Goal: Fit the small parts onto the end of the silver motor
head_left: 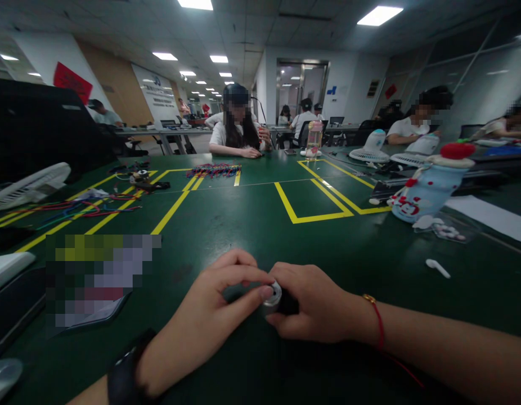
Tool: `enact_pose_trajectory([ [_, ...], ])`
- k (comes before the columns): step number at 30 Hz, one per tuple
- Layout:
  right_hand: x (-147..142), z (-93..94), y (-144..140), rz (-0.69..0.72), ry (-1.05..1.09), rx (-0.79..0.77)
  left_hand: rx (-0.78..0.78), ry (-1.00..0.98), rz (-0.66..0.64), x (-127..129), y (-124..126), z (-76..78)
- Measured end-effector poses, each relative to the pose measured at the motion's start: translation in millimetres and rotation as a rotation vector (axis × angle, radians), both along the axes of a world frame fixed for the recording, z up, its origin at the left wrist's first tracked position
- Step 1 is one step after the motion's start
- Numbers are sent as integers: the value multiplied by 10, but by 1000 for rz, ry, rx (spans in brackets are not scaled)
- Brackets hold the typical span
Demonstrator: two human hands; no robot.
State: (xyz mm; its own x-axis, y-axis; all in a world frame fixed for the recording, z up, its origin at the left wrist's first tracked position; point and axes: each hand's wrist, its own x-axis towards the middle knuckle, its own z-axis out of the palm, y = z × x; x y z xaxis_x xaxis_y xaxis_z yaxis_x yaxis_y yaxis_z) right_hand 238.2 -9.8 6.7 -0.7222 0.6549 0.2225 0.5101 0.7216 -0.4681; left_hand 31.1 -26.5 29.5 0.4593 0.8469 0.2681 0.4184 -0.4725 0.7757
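Observation:
Both my hands meet low at the middle of the green table (260, 225). My right hand (315, 304) wraps around a small dark cylindrical part (286, 304) with a silvery round end (272, 293). My left hand (214, 309) pinches that silvery end between thumb and forefinger. A black watch sits on my left wrist and a red string bracelet on my right wrist. Most of the part is hidden inside my right hand.
A bundle of coloured wires (214, 170) lies far across the table, loose wires (75, 211) at left. A white fan (28, 185) is at far left, a blue snowman bottle (429, 188) and a white earbud (438, 268) at right. People sit opposite.

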Motion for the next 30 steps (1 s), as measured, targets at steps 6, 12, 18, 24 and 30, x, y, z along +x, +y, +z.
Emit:
enact_pose_trajectory([
  [6, 6, 15, -25, 4, 13, -34, -81, 35, 17, -249, 142, -8],
  [12, 15, 20, -24, -1, 18, -39, -32, 330, -189, -323, 213, -162],
  [18, 15, 11, -14, 6, 13, -46, 8, 377, -203, -317, 224, -234],
  [24, 6, 15, -18, 1, 19, -46, 6, 377, -199, -330, 217, -235],
  [30, -4, 28, -17, 11, 25, -64, -70, 282, -123, -356, 237, -173],
])
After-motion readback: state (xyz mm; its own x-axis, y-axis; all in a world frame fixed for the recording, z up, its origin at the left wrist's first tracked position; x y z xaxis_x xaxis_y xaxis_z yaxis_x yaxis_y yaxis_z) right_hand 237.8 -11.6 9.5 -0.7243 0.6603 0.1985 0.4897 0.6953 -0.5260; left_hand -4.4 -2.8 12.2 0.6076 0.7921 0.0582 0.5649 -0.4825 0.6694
